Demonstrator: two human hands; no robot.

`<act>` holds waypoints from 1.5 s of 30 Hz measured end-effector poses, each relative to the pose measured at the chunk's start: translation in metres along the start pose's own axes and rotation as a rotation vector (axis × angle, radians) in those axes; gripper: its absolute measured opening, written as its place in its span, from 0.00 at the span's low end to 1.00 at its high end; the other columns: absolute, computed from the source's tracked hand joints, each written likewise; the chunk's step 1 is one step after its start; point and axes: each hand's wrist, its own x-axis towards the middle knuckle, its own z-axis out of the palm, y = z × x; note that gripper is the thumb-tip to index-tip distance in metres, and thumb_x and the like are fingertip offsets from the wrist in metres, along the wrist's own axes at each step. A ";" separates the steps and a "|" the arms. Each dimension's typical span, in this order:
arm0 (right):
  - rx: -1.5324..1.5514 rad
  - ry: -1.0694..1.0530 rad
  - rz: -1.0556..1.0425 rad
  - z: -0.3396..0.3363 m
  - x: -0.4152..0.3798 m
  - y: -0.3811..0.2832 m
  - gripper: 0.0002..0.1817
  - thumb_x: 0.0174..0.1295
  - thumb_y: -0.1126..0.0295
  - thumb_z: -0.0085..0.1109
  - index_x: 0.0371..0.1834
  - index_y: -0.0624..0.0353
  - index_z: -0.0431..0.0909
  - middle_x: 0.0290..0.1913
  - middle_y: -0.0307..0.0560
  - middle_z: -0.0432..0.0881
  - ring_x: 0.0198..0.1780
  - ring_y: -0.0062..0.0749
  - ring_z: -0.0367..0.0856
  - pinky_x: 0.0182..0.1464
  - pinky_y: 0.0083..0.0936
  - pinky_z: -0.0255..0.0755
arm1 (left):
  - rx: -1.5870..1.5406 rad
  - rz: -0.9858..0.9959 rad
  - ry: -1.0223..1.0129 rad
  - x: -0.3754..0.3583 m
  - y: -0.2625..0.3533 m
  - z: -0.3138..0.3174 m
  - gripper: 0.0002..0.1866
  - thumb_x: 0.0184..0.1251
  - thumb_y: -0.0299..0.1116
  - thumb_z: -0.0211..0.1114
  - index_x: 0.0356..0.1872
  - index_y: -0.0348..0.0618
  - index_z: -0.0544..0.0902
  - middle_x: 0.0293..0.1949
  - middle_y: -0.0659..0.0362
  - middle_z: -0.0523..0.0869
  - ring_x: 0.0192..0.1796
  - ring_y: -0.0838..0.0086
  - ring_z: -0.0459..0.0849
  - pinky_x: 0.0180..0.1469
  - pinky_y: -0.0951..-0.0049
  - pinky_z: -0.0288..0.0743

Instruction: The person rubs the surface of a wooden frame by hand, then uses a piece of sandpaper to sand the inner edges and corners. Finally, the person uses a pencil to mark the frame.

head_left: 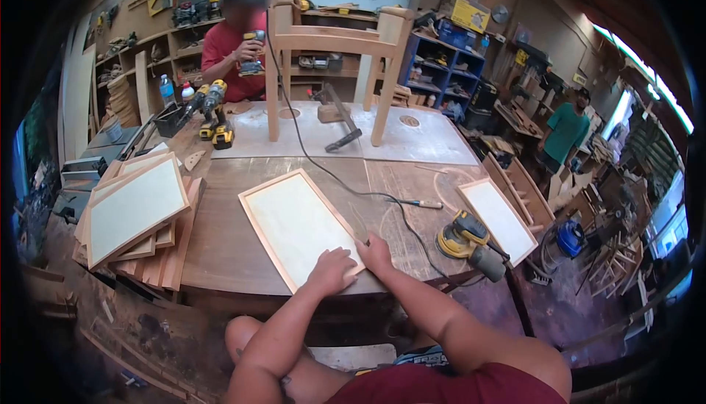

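A framed panel [298, 220] with a pale face and light wooden edging lies on the brown worktable, its near corner toward me. My left hand [332, 271] rests flat over the panel's near right part, fingers stretched out. Right at the panel's right edge, my right hand [377, 252] is closed with the thumb up; I cannot tell what is in its fingers. A thin, curved pale strip shows just beyond those fingertips. To the right stands a yellow and black sander [462, 235], its cord looping across the table.
Similar panels [136, 209] are stacked at left, and another panel [500, 219] leans at right. Behind stand a wooden stool frame [334, 44], a clamp [343, 139] and cordless drills [213, 106]. One person [232, 51] holds a drill across the table; another person [568, 130] stands farther right.
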 end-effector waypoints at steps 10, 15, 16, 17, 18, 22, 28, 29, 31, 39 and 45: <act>0.040 -0.006 -0.007 -0.002 -0.001 -0.001 0.15 0.59 0.62 0.66 0.39 0.62 0.77 0.35 0.64 0.82 0.40 0.63 0.81 0.41 0.48 0.74 | -0.027 0.000 0.011 0.000 0.007 -0.005 0.22 0.58 0.44 0.73 0.52 0.49 0.85 0.68 0.49 0.76 0.75 0.55 0.67 0.75 0.47 0.56; 0.048 0.020 -0.042 -0.003 -0.002 -0.002 0.15 0.59 0.62 0.67 0.36 0.62 0.76 0.34 0.63 0.81 0.39 0.62 0.80 0.40 0.48 0.73 | -0.040 -0.010 0.020 -0.001 0.010 -0.008 0.22 0.57 0.43 0.75 0.52 0.48 0.86 0.67 0.49 0.76 0.74 0.55 0.67 0.75 0.47 0.56; 0.039 0.017 -0.048 -0.003 -0.002 -0.003 0.14 0.60 0.62 0.67 0.36 0.61 0.76 0.35 0.61 0.81 0.40 0.61 0.81 0.41 0.48 0.73 | -0.045 -0.011 0.022 0.000 0.010 -0.008 0.22 0.57 0.43 0.75 0.52 0.47 0.85 0.67 0.49 0.76 0.74 0.54 0.67 0.76 0.47 0.56; 0.037 0.017 -0.047 -0.004 -0.002 -0.003 0.14 0.60 0.62 0.67 0.36 0.61 0.76 0.35 0.61 0.81 0.40 0.61 0.81 0.41 0.48 0.73 | -0.047 -0.010 0.021 0.000 0.009 -0.007 0.22 0.57 0.43 0.75 0.52 0.47 0.85 0.67 0.49 0.76 0.74 0.54 0.67 0.76 0.47 0.56; 0.035 0.014 -0.040 -0.003 -0.002 -0.003 0.14 0.60 0.62 0.67 0.36 0.61 0.75 0.36 0.61 0.81 0.40 0.61 0.81 0.41 0.48 0.73 | -0.050 -0.013 0.024 -0.001 0.009 -0.007 0.22 0.57 0.43 0.75 0.52 0.47 0.85 0.67 0.48 0.76 0.74 0.54 0.67 0.76 0.47 0.56; 0.014 0.017 -0.029 0.000 -0.001 -0.001 0.14 0.59 0.62 0.67 0.36 0.62 0.75 0.37 0.61 0.82 0.41 0.62 0.81 0.42 0.48 0.74 | -0.053 -0.021 0.022 -0.001 0.011 -0.009 0.22 0.57 0.42 0.75 0.52 0.47 0.85 0.67 0.48 0.76 0.74 0.54 0.67 0.76 0.47 0.55; 0.039 0.014 -0.020 -0.004 -0.002 -0.004 0.14 0.59 0.63 0.67 0.36 0.62 0.76 0.38 0.62 0.82 0.43 0.62 0.81 0.43 0.49 0.74 | -0.073 -0.017 0.031 -0.002 0.014 -0.012 0.22 0.57 0.40 0.74 0.52 0.46 0.85 0.67 0.47 0.76 0.73 0.51 0.68 0.77 0.48 0.55; 0.040 0.013 -0.019 -0.004 -0.002 -0.005 0.14 0.59 0.63 0.67 0.36 0.62 0.76 0.38 0.62 0.82 0.43 0.62 0.81 0.43 0.49 0.74 | -0.073 -0.018 0.029 -0.002 0.013 -0.011 0.22 0.57 0.40 0.74 0.52 0.46 0.85 0.67 0.47 0.76 0.73 0.51 0.68 0.77 0.48 0.55; 0.038 0.008 0.008 -0.003 -0.002 -0.005 0.15 0.59 0.62 0.67 0.35 0.62 0.75 0.38 0.62 0.82 0.43 0.62 0.81 0.44 0.49 0.74 | -0.061 -0.017 0.022 -0.002 0.010 -0.009 0.23 0.57 0.42 0.75 0.53 0.47 0.85 0.67 0.48 0.76 0.75 0.54 0.67 0.76 0.47 0.54; 0.157 0.074 -0.057 0.020 0.007 0.025 0.13 0.57 0.64 0.63 0.37 0.63 0.79 0.33 0.65 0.83 0.35 0.61 0.82 0.38 0.48 0.75 | -0.017 0.163 0.209 0.010 -0.015 0.015 0.16 0.56 0.42 0.72 0.41 0.43 0.87 0.52 0.48 0.85 0.59 0.51 0.79 0.62 0.53 0.69; 0.149 -0.029 -0.175 0.012 0.007 0.025 0.14 0.58 0.63 0.63 0.35 0.65 0.76 0.31 0.67 0.80 0.35 0.63 0.80 0.39 0.47 0.72 | -0.420 0.223 0.407 0.020 0.034 -0.032 0.23 0.65 0.35 0.65 0.62 0.53 0.81 0.48 0.47 0.86 0.53 0.46 0.82 0.60 0.54 0.75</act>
